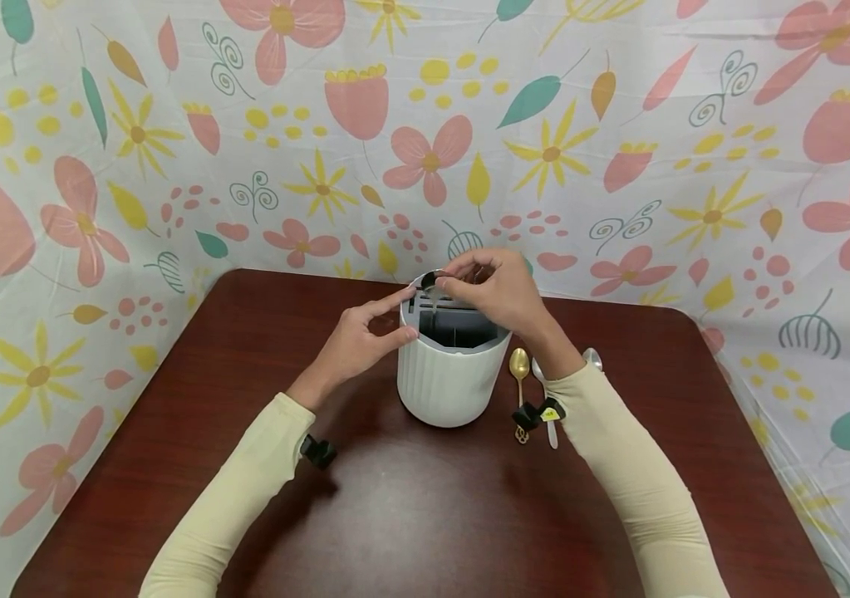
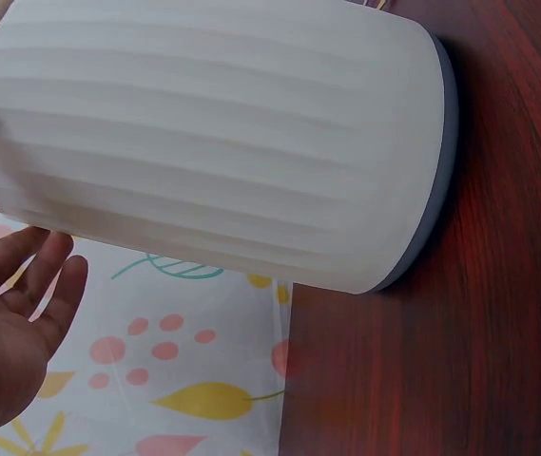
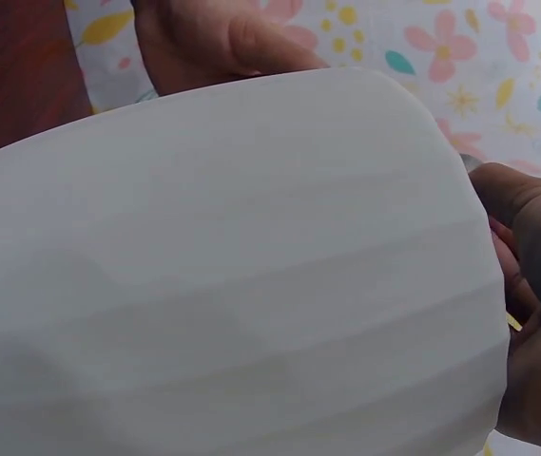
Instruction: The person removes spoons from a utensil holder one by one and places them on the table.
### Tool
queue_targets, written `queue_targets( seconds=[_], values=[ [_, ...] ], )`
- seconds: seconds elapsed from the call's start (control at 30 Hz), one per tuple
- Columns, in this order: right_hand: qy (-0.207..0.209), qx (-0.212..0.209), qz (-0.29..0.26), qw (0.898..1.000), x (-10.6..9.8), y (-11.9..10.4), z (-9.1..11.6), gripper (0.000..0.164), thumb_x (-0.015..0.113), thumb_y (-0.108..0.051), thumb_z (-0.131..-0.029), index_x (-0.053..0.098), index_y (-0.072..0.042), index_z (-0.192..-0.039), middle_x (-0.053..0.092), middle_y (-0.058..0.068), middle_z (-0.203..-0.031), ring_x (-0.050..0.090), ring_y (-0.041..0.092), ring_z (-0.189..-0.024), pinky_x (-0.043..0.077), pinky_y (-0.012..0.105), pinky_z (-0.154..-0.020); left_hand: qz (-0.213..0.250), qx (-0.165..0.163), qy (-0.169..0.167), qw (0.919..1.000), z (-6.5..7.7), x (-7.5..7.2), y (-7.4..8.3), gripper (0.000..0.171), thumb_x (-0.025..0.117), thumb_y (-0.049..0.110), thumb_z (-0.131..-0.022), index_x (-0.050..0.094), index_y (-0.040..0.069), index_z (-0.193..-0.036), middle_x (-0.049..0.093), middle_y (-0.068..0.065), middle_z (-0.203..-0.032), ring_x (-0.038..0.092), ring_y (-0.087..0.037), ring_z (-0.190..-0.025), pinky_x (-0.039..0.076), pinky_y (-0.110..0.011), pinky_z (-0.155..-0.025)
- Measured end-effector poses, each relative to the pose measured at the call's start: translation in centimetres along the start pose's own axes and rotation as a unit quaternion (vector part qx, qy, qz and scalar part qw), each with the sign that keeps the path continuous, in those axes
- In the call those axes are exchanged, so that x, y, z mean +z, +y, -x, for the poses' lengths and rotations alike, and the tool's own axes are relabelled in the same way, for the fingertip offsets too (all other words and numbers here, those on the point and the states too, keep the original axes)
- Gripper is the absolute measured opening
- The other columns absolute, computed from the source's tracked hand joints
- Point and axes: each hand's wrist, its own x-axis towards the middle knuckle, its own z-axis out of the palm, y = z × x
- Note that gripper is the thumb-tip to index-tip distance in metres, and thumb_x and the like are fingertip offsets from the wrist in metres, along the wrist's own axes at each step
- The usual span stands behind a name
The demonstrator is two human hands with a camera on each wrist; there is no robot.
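Note:
A white ribbed utensil holder (image 1: 443,386) with a dark divided inside stands upright on the table. My right hand (image 1: 503,291) is over its far rim and pinches a spoon (image 1: 429,280); the bowl looks dark and is uppermost, the handle points down into a compartment. In the right wrist view, the holder's wall hides most of the spoon. My left hand (image 1: 357,340) touches the holder's left side, index finger along the rim and thumb on the near edge. The left wrist view shows its other fingers (image 2: 61,294) loosely bent beside the wall.
Right of the holder, a gold spoon (image 1: 519,365) and a silver spoon (image 1: 552,436) lie on the dark wooden table (image 1: 395,515). Another silver spoon (image 1: 592,358) is partly hidden by the right forearm. A flower-patterned cloth (image 1: 425,100) hangs behind the table.

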Motion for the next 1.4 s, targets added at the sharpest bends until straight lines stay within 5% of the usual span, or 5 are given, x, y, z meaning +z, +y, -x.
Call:
queue_targets(
  seconds=[0.97, 1.27, 1.4],
  values=[
    [0.116, -0.146, -0.021, 0.982, -3.7, -4.7, -2.5, 0.004, 0.082, 0.001, -0.082, 0.078, 0.001, -0.083, 0.071, -0.011, -0.071, 0.054, 0.012, -0.053, 0.044, 0.023, -0.051, -0.002, 0.003, 0.004, 1.0000, 0.0, 0.0, 0.1, 0.062, 0.073, 0.048, -0.093, 0.052, 0.037, -0.150, 0.052, 0.018, -0.151, 0.049, -0.009, -0.138, 0.047, -0.046, -0.107],
    [0.152, -0.159, -0.027, 0.975, -5.5, -6.5, -3.2, 0.008, 0.081, 0.001, -0.081, 0.078, 0.006, -0.087, 0.071, -0.007, -0.070, 0.055, 0.011, -0.052, 0.044, 0.022, -0.052, -0.008, 0.002, 0.006, 0.9999, -0.1, 0.0, 0.0, 0.061, 0.073, 0.051, -0.093, 0.052, 0.040, -0.149, 0.052, 0.021, -0.149, 0.048, -0.005, -0.138, 0.046, -0.045, -0.109],
    [0.162, -0.132, -0.049, 0.977, -6.4, -7.0, -3.4, 0.007, 0.080, 0.001, -0.080, 0.078, 0.005, -0.086, 0.072, -0.005, -0.069, 0.059, 0.010, -0.054, 0.044, 0.021, -0.053, 0.005, 0.008, 0.009, 0.9999, -0.1, 0.1, -0.2, 0.060, 0.075, 0.046, -0.093, 0.054, 0.037, -0.149, 0.053, 0.018, -0.149, 0.053, -0.009, -0.133, 0.047, -0.052, -0.105]
  ],
)
